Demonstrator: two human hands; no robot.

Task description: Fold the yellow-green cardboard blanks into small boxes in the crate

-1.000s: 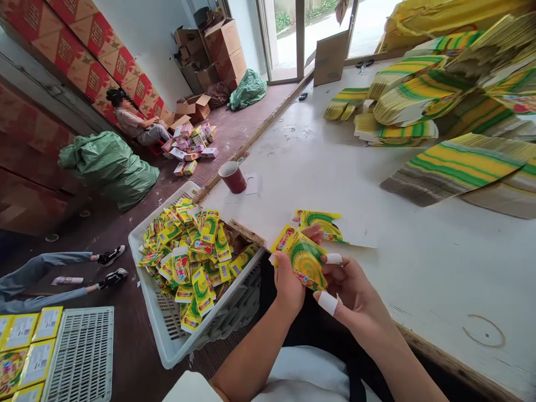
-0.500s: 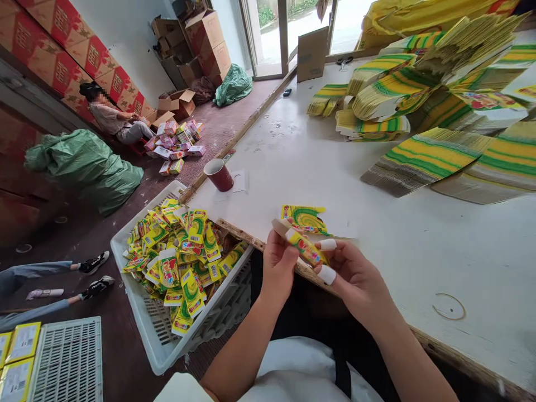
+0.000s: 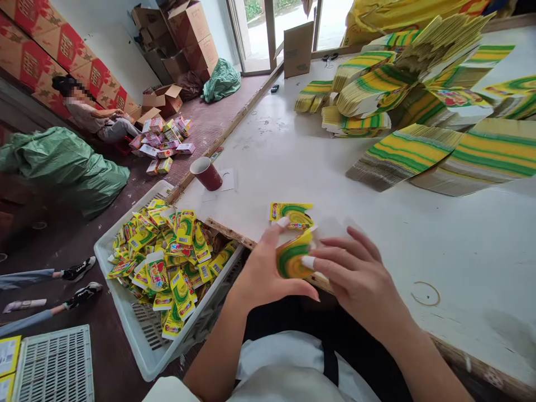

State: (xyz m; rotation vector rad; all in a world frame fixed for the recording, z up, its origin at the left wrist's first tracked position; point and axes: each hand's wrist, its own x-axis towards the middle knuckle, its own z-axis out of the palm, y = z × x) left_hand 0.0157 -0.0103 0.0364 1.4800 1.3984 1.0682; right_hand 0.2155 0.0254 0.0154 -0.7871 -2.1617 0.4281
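A small yellow and green printed carton (image 3: 294, 258) is between my two hands over the table's front edge, slightly blurred. My left hand (image 3: 263, 271) is spread around its left side, the thumb stretched out below it and a white-covered fingertip above. My right hand (image 3: 355, 273) has a white-covered fingertip on the carton's right edge; its other fingers stick out, and its thumb is hidden. Just beyond lies a flat printed carton piece (image 3: 291, 211) on the white table (image 3: 268, 167).
At left, a white plastic crate (image 3: 144, 329) holds many yellow cartons. A red mug (image 3: 207, 174) stands near the table's left edge. Stacks of flat cartons (image 3: 402, 151) cover the far right. A rubber band (image 3: 427, 293) lies at right. Another person (image 3: 94, 114) sits across the floor among boxes.
The carton has turned from a narrow strip to show its broad swirled face. My left hand has gone from a pinch to a spread. The view has shifted slightly right.
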